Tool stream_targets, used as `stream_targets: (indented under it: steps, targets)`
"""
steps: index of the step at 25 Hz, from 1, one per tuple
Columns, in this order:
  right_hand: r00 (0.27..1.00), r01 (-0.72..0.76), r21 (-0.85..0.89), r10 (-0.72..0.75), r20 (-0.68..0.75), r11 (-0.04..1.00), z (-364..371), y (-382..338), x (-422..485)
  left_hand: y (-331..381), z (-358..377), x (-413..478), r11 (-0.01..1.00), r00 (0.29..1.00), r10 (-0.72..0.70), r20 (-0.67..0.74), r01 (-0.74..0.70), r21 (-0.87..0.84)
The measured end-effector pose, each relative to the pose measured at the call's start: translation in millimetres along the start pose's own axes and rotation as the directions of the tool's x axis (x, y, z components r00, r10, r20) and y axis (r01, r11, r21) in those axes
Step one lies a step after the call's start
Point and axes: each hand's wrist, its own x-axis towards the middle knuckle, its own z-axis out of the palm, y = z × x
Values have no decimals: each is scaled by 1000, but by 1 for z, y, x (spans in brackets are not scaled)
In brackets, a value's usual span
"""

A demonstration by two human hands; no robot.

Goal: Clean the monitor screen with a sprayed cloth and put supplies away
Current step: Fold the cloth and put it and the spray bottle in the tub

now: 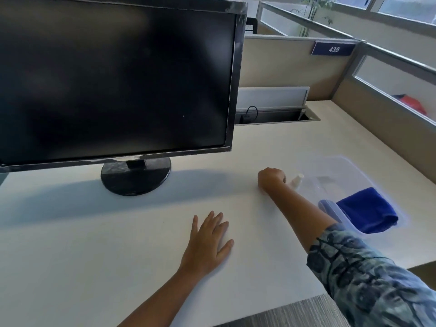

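A black monitor (113,76) with a dark screen stands on its round base (135,177) at the left of the white desk (118,244). My right hand (271,179) is closed around a small white spray bottle (297,180), whose top shows just right of my fist, beside a clear plastic bin (342,168). A folded blue cloth (368,208) lies over the bin's near edge. My left hand (210,239) rests flat on the desk, fingers spread, holding nothing.
Beige cubicle partitions (295,67) enclose the desk at the back and right, one with a blue "439" sign (333,48). An open cable tray (278,115) sits behind the monitor. The desk's front edge drops off at the lower right.
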Motion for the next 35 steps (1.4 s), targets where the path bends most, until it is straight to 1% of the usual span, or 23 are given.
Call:
stream_targets:
  steps: [2, 4, 6, 8, 10, 12, 15, 17, 20, 24, 28, 30, 35]
  targets:
    - [1000, 18, 46, -17, -17, 999, 5, -1, 3, -1, 1, 0, 1000, 1000, 5, -6, -5, 9]
    - [997, 43, 99, -36, -74, 994, 6, -2, 2, -2, 2, 0, 1000, 1000, 9, -13, -8, 16]
    - [985, 80, 164, -54, -161, 983, 6, -1, -3, -2, 3, 0, 1000, 1000, 14, -23, -13, 18]
    - [958, 131, 281, -48, -283, 951, 1, 5, -9, -3, 4, 0, 1000, 999, 14, -31, -14, 9]
    - [917, 207, 449, -12, -399, 869, -8, 19, -19, -3, 4, 0, 1000, 999, 11, -30, -11, 8]
    - [871, 311, 561, 6, -491, 768, -18, 38, -34, -3, 4, 0, 1000, 1000, 6, -28, -6, 7]
    - [818, 404, 649, 63, -572, 645, -28, 72, -61, -2, 5, 0, 1000, 1000, 0, -25, 0, -4]
    - [780, 437, 674, 122, -614, 596, -28, 92, -75, -2, 5, -1, 1000, 1000, -4, -27, 3, -12]
    - [736, 477, 693, 186, -651, 540, -18, 110, -83, -2, 5, -1, 1000, 1000, 2, -27, -3, -7]
    - [725, 483, 686, 190, -661, 545, -3, 120, -84, -3, 5, -1, 1000, 1000, 3, -26, -3, -2]
    - [689, 496, 729, 296, -661, 472, 11, 121, -84, -2, 4, 0, 1000, 1000, 2, -24, -1, 12]
    - [674, 501, 736, 327, -662, 455, 16, 120, -82, -2, 4, 0, 1000, 1000, 0, -25, 0, 14]
    - [690, 474, 739, 319, -650, 479, 31, 112, -74, -2, 4, 0, 1000, 1000, -4, -16, 4, -6]
